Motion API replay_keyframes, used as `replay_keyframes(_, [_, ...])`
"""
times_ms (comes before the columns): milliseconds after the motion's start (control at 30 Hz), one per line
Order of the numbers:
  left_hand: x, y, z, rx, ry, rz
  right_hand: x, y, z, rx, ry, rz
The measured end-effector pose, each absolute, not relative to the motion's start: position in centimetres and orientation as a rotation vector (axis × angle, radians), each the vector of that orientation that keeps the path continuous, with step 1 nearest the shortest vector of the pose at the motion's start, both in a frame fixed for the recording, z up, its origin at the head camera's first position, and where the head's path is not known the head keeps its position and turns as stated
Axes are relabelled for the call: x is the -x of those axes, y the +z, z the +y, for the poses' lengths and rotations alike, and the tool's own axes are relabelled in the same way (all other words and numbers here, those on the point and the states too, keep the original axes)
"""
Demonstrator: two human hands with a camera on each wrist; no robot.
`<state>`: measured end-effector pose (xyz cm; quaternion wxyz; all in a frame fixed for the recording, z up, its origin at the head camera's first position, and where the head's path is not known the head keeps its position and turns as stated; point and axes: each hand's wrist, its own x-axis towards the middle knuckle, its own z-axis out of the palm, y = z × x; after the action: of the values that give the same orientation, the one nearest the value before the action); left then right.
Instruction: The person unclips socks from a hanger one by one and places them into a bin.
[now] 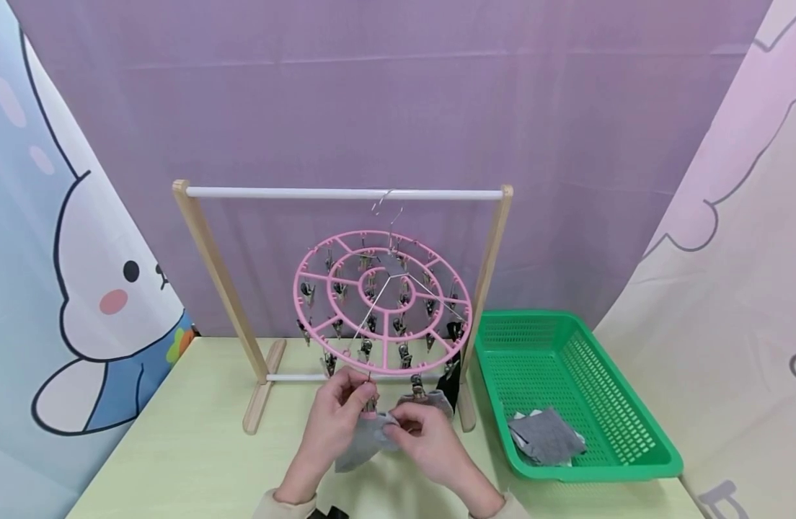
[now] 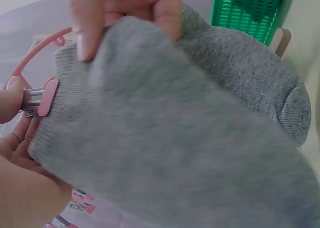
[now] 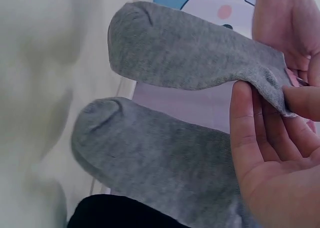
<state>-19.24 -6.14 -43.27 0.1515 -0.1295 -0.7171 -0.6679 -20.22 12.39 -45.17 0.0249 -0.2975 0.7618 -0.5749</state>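
Note:
In the head view, my left hand (image 1: 333, 414) pinches a metal clip with pink tips (image 2: 48, 97), which sits on the cuff of a grey sock (image 1: 355, 448). Thumb and fingers of my right hand (image 1: 433, 443) pinch the other side of that cuff. The sock stretches away from both hands in the right wrist view. A second grey sock (image 3: 155, 155) hangs beside it from another clip (image 1: 417, 388). Above my hands is the round pink clip hanger (image 1: 385, 371), with several metal clips around its rings.
The hanger hooks over the white bar (image 1: 275, 193) of a wooden-legged rack (image 1: 219, 281). Something black (image 1: 448, 386) hangs near the rack's right leg. On the right, a green basket (image 1: 615, 472) holds folded grey cloth items (image 1: 549, 436).

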Motion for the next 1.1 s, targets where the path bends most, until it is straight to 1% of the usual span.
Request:
replay_keyframes(233, [19.2, -43.1, -6.3, 0.371, -1.876, -2.041, 19.8, -45.5, 13.3, 0.864, -1.696, 2.381])
replay_keyframes(400, [19.1, -43.0, -6.6, 0.347, -1.874, -2.020, 19.5, -44.5, 14.6, 0.852, -1.675, 2.392])
replay_keyframes(633, [18.9, -43.1, -7.2, 0.248, -1.880, -2.023, 19.2, -42.9, 16.7, 0.862, -1.656, 2.387])
replay_keyframes(800, [18.8, -43.3, -7.8, 0.204, -1.855, -1.998, 19.0, -41.8, 18.1, 0.899, -1.687, 2.391])
replay_keyframes(1000, [18.8, -43.3, -8.5, 0.193, -1.829, -1.976, 19.3, -41.0, 20.2, 1.018, -1.760, 2.459])
replay_keyframes(1100, [18.8, -43.2, -8.7, 0.187, -1.812, -1.964, 19.5, -40.7, 21.4, 1.014, -1.769, 2.506])
